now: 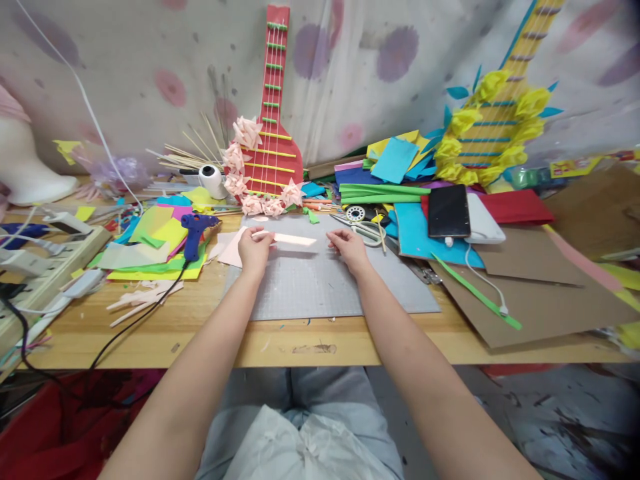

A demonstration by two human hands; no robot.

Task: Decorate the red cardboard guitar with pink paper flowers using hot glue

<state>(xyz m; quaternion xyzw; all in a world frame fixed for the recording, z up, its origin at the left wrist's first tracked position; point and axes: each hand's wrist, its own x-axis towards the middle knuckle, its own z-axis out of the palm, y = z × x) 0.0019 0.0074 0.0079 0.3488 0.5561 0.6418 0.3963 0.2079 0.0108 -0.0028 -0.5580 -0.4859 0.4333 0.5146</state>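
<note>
My left hand is closed in a pinch on one end of a pale pink paper strip. The strip points right, just above the grey cutting mat. Across from its free end, my right hand has thumb and fingers drawn together; what they hold, if anything, is too small to make out. A pair of scissors lies behind the right hand. Beside and partly behind the left hand is a sheet of pale pink paper. A red paper instrument with pink paper flowers stands at the mat's back edge.
A blue glue gun rests on coloured paper at left, its black cord running toward the table's front edge. Left of it is a power strip. At right lie a black phone, brown cardboard and a yellow paper instrument.
</note>
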